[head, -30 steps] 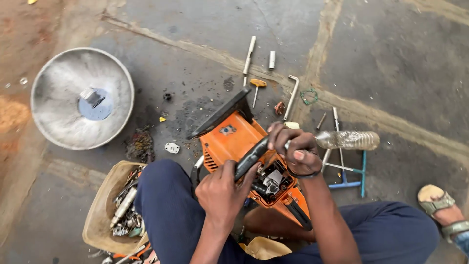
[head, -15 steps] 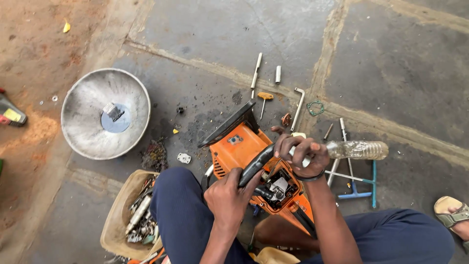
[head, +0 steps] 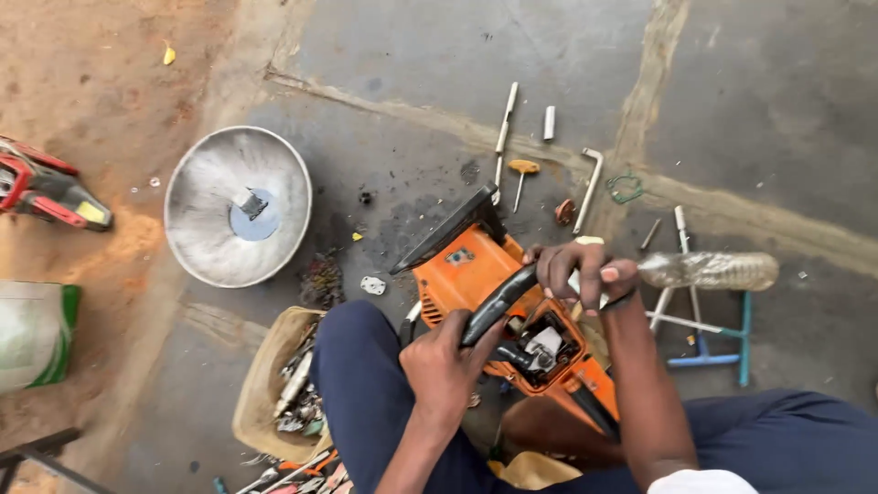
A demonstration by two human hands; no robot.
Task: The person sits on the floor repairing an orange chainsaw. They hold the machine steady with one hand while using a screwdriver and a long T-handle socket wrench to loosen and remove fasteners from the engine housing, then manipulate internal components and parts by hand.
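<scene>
orange chainsaw body [head: 476, 274] wedged between the knees on the concrete, engine bay open. left hand [head: 444, 361] wrapped tight round its curved black front handle [head: 498, 302], pinning it. right hand [head: 576, 270] closed round the neck of a clear plastic bottle [head: 709, 270], held level. best kept clamped firm, bottle tipped slowly, i'd say, so nothing spills.

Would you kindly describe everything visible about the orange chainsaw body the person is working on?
The orange chainsaw body looks like plastic, with a black front guard and a black curved handle. Its top is open, showing dark engine parts. No bar or chain can be seen. It lies tilted on the concrete floor between the person's knees. The left hand grips the black handle; the right hand rests on its upper edge, holding a clear plastic bottle.
</scene>
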